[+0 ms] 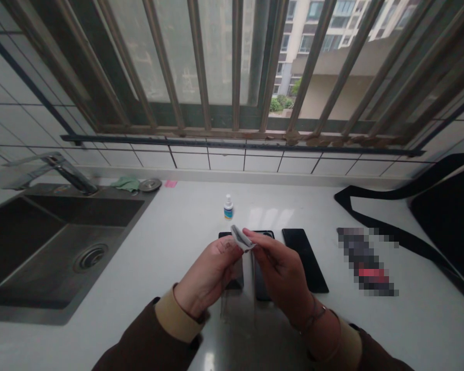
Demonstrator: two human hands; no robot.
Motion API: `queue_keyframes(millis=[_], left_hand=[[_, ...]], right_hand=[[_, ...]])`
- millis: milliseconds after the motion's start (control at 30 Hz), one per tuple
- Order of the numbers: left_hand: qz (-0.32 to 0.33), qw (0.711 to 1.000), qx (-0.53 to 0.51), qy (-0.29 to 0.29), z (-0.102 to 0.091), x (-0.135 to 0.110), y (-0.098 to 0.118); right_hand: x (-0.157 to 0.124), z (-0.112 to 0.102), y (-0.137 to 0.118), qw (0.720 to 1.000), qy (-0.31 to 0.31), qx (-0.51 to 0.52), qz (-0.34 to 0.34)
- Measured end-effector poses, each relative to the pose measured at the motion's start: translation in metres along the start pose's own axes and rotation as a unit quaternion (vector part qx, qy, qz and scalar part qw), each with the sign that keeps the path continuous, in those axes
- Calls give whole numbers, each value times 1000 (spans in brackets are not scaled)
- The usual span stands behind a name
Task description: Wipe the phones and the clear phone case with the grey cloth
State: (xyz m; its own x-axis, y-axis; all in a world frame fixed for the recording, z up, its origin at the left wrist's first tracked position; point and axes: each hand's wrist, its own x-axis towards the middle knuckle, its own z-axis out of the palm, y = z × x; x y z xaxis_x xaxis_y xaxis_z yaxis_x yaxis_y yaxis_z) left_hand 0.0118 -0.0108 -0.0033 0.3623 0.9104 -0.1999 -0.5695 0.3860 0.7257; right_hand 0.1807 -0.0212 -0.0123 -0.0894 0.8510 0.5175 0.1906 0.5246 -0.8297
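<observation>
As the forearms [147, 332] angle inward, both hands [209, 268] pinch a grey-white packet [240, 238].

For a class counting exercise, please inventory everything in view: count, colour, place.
Window: 1, greyish, back
Bars: several, brownish, across window
Buildings: count unclear, pale, outside
Greenery: 1, green, outside
Rails: 3, dark, around window
Tiles: many, white, walls
Counter: 1, white, below window
Sink: 1, grey, left
Tap: 1, silver, behind sink
Cloth: 1, green, beside tap
Disc: 1, silver, beside cloth
Scrap: 1, pink, beside disc
Bottle: 1, white-blue, centre
Flat devices: apparently 3, black, centre
Strapped item: 1, black, right
Pixelated patch: 1, dark, red, right
Folded piece: 1, pale grey, held centrally
Bracelet: 1, colour unclear, lower centre
Sleeves: 2, brown with tan cuffs, bottom
Left hand: 1, bare, centre-left
Right hand: 1, bare, centre-right
</observation>
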Motion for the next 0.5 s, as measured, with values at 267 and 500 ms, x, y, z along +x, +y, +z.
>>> queue_keyframes(millis=[267,500], left_hand=[[57,971,-174,156,-8,12,17],[127,935,-205,260,-11,11,42]], right_hand=[[-1,2,8,998,-58,-9,22],[1,4,7,994,-54,1,100]])
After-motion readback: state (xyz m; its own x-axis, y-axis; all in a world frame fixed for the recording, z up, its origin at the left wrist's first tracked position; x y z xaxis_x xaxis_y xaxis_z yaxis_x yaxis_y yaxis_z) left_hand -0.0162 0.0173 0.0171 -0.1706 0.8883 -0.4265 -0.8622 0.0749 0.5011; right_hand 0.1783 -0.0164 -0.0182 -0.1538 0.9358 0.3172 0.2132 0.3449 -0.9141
